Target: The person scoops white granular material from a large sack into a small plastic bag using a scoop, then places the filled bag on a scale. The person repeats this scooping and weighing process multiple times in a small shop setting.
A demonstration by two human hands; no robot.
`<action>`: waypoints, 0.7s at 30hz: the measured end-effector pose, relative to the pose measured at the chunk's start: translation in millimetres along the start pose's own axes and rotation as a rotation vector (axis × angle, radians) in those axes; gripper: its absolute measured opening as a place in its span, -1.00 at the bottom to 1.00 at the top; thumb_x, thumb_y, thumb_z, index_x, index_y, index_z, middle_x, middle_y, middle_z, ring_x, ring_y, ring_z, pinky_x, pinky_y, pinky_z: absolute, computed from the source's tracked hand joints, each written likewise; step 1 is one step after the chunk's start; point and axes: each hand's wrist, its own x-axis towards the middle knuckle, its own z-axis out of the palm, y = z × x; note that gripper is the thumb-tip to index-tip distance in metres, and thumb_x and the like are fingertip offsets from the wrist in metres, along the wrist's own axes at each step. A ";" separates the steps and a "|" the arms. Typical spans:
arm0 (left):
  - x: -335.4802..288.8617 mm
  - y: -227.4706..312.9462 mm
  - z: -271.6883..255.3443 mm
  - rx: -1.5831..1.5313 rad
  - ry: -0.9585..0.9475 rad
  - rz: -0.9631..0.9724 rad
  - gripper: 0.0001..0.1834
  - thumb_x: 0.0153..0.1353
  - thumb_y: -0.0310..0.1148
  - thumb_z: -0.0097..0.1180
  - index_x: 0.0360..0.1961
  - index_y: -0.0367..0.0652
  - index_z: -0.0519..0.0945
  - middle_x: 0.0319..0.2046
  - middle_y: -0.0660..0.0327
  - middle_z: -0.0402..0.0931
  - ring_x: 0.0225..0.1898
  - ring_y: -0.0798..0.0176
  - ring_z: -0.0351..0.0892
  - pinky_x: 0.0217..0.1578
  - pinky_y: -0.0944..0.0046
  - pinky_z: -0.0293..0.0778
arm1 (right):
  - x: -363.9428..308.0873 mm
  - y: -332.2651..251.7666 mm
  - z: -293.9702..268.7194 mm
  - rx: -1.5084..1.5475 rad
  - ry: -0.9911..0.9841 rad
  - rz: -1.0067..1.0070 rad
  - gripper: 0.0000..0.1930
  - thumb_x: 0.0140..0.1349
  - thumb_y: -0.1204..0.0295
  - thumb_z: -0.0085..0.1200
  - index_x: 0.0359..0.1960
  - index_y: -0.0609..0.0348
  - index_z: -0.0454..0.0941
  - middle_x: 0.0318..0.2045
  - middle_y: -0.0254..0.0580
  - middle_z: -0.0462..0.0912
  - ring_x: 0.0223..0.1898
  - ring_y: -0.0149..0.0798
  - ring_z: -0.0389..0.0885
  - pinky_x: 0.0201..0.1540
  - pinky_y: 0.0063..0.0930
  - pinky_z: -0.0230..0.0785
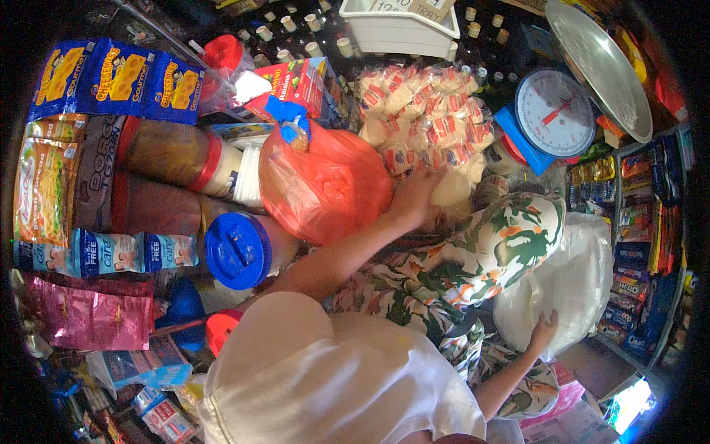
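Note:
My left hand point(420, 196) reaches forward past an orange-red plastic bag point(325, 185) to the lower edge of a heap of small clear packets point(421, 111). The packets hold something pale tan and carry red print. Blur and the packets hide its fingers, so whether it grips one I cannot make out. At the right, my right hand point(543, 333) is beside a large, bulging clear plastic bag point(555, 288), its fingers apart and touching or nearly touching the plastic. The bag lies next to my knee in patterned trousers point(503, 251).
A blue dial scale point(555, 115) with a metal pan point(610, 66) stands at the far right. Jars, one with a blue lid point(237, 251), crowd the left. Hanging sachets point(111, 81) line the left side; racked packets point(636, 244) the right. Bottles and a white bin point(399, 29) are behind.

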 end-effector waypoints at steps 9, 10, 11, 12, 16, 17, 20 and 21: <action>77.5 -49.6 -244.0 0.434 0.254 -0.270 -0.27 -0.08 0.05 0.24 0.05 -0.20 0.39 -0.15 -0.12 0.53 -0.11 -0.07 0.55 -0.12 0.01 0.46 | -7.9 -14.6 -10.9 0.102 0.018 0.094 -0.49 0.14 0.40 0.07 0.15 0.24 0.33 0.11 0.04 0.39 -0.05 -0.05 0.52 0.04 -0.34 0.31; 84.7 -62.6 -263.6 0.585 0.259 -0.301 -0.25 -0.07 0.08 0.22 0.03 -0.23 0.38 -0.18 -0.12 0.54 -0.13 -0.11 0.55 -0.12 -0.02 0.46 | -8.6 -14.6 -10.3 0.142 0.021 0.089 -0.50 0.14 0.40 0.06 0.15 0.22 0.34 0.11 0.02 0.39 -0.07 -0.07 0.53 0.03 -0.34 0.31; 87.6 -75.9 -274.9 0.657 0.295 -0.389 -0.23 -0.07 0.11 0.21 0.04 -0.23 0.36 -0.20 -0.13 0.54 -0.12 -0.12 0.54 -0.11 -0.02 0.45 | -8.6 -14.0 -9.3 0.098 0.029 0.085 -0.50 0.14 0.40 0.07 0.15 0.21 0.34 0.11 0.01 0.39 -0.09 -0.08 0.54 0.02 -0.34 0.32; 90.1 -88.3 -283.4 0.663 0.286 -0.445 -0.20 -0.09 0.12 0.23 0.06 -0.22 0.35 -0.21 -0.15 0.55 -0.12 -0.13 0.55 -0.10 -0.02 0.44 | -8.4 -12.5 -8.1 0.094 0.041 0.076 -0.50 0.13 0.40 0.07 0.15 0.19 0.35 0.11 0.00 0.39 -0.10 -0.09 0.54 0.00 -0.34 0.33; 86.6 -126.6 -285.5 0.733 0.179 -0.770 -0.14 -0.14 0.10 0.28 0.12 -0.20 0.33 0.02 -0.12 0.39 0.00 -0.11 0.47 -0.02 0.01 0.41 | -6.3 -0.8 -7.1 0.077 0.000 0.051 -0.50 0.12 0.42 0.08 0.15 0.17 0.35 0.11 -0.01 0.39 -0.13 -0.12 0.55 -0.04 -0.33 0.36; 85.5 -131.6 -280.0 0.731 0.238 -0.746 -0.17 -0.16 0.01 0.33 0.12 -0.17 0.33 0.11 -0.07 0.28 0.08 -0.12 0.38 0.01 0.03 0.39 | -5.8 1.8 -7.2 0.056 0.002 0.041 -0.50 0.12 0.42 0.08 0.15 0.17 0.35 0.11 -0.01 0.39 -0.13 -0.12 0.54 -0.04 -0.33 0.35; 86.6 -136.3 -266.6 0.911 0.296 -0.580 -0.18 -0.17 -0.08 0.36 0.15 -0.12 0.33 0.12 -0.04 0.26 0.10 -0.11 0.33 0.01 0.00 0.39 | -6.2 5.3 -8.4 0.059 0.021 0.064 -0.51 0.13 0.43 0.08 0.15 0.19 0.35 0.12 -0.01 0.38 -0.13 -0.13 0.53 -0.04 -0.32 0.35; 86.8 -134.8 -262.9 0.924 0.323 -0.549 -0.17 -0.18 -0.14 0.38 0.17 -0.06 0.31 0.12 -0.01 0.25 0.10 -0.12 0.30 0.02 -0.03 0.36 | -6.8 4.9 -8.6 0.040 0.011 0.095 -0.51 0.13 0.43 0.08 0.14 0.20 0.36 0.13 -0.01 0.38 -0.12 -0.13 0.52 -0.03 -0.31 0.35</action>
